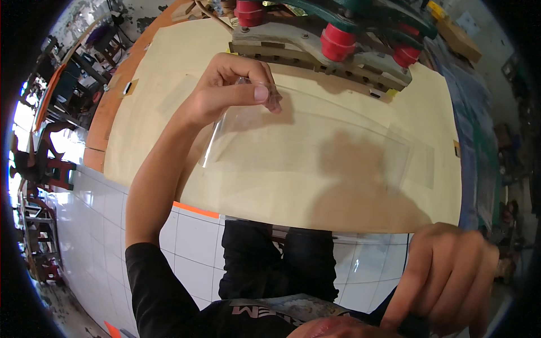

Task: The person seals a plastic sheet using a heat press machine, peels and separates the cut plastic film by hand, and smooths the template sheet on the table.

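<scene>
Head view looks down on a broad worktable [169, 169] topped with a smooth, pale tan sheet, its front edge curving above a white tiled floor [186, 242] and the person's dark trousers. At the far side of the table sits a heavy machine [338, 50], a long grey slotted block with three red cylindrical rollers under a dark green frame. Next in size is a clear plastic sheet [315, 141], thin, glossy and nearly invisible but for its bright edges and the faint shadow it throws; it stretches across the table in front of the machine, its left end lifted and curling slightly, likely because it is raised by one corner only. The left hand [231, 90] has thumb and fingers closed in a pinch on that upper left corner, holding it above the tabletop. The right hand [445, 276] hangs low near the table's front edge, fingers bent loosely downward; whether it grips anything cannot be told, as nothing shows between them
</scene>
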`<state>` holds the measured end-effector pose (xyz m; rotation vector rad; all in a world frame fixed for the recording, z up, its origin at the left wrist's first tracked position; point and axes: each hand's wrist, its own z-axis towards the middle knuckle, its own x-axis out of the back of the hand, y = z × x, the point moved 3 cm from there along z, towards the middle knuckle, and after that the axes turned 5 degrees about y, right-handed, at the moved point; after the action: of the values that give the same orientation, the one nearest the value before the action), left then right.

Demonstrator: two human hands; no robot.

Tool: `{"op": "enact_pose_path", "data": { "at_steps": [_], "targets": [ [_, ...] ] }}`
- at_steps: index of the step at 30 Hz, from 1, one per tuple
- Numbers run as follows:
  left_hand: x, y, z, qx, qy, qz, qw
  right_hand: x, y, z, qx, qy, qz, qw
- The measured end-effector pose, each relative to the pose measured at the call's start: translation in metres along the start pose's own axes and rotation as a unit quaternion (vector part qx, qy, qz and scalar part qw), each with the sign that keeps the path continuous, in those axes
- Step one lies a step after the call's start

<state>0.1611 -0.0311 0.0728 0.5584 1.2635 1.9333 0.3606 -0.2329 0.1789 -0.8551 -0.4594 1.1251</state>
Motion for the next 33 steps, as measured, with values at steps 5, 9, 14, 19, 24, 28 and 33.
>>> {"op": "enact_pose_path", "data": {
  "at_steps": [5, 9, 14, 19, 24, 28, 33],
  "targets": [
    [-0.001, 0.004, -0.004, 0.017, 0.039, 0.043, 0.998, 0.001, 0.003, -0.009, 0.019, 0.012, 0.031, 0.999],
    [-0.004, -0.001, 0.001, 0.013, 0.029, 0.029, 0.999, 0.004, 0.0, -0.006, 0.026, 0.041, 0.005, 0.999],
    [-0.002, 0.0, -0.006, 0.011, 0.032, 0.042, 0.999, 0.001, 0.01, -0.001, 0.013, 0.038, 0.024, 0.999],
    [-0.005, 0.002, 0.001, -0.002, 0.017, 0.036, 0.999, 0.041, -0.001, -0.017, 0.002, 0.022, -0.132, 0.991],
    [-0.005, 0.0, -0.004, -0.003, 0.017, 0.044, 0.999, 0.092, 0.029, -0.039, -0.107, 0.287, -0.576, 0.758],
    [-0.009, 0.003, -0.003, -0.001, 0.018, 0.039, 0.999, 0.098, 0.05, -0.034, -0.063, 0.289, -0.683, 0.668],
    [-0.009, 0.007, -0.004, 0.0, 0.011, 0.026, 1.0, 0.099, 0.06, -0.036, -0.09, 0.304, -0.634, 0.706]
  ]
}}
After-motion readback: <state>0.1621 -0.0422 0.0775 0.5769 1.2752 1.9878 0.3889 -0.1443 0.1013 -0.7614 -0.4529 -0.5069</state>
